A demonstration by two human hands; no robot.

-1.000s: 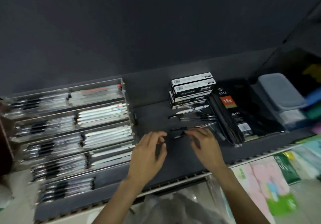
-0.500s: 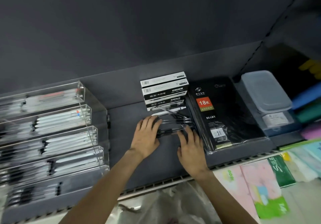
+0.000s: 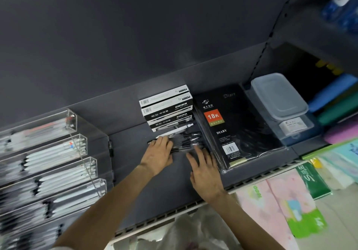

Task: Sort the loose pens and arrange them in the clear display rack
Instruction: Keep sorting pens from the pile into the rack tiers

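Several loose pens [image 3: 184, 140], mostly dark with one white, lie in a heap on the dark shelf in front of the pen boxes. My left hand [image 3: 159, 153] rests on the left end of the heap, fingers curled over the pens. My right hand [image 3: 204, 169] lies flat with spread fingers, its fingertips touching the near right side of the heap. The clear display rack [image 3: 58, 162] stands at the left, its stepped tiers filled with white and dark pens; it is blurred.
Stacked black-and-white gel pen boxes [image 3: 166, 107] sit behind the heap. A wrapped black diary [image 3: 232, 125] lies right of it, then a lidded plastic box [image 3: 279, 96]. Coloured packets [image 3: 290, 197] hang below the shelf edge, with a plastic bag [image 3: 186, 232] beneath my arms.
The view has swung right, so the rack sits further left. Both hands moved from above the shelf onto the pen heap and now press against it.
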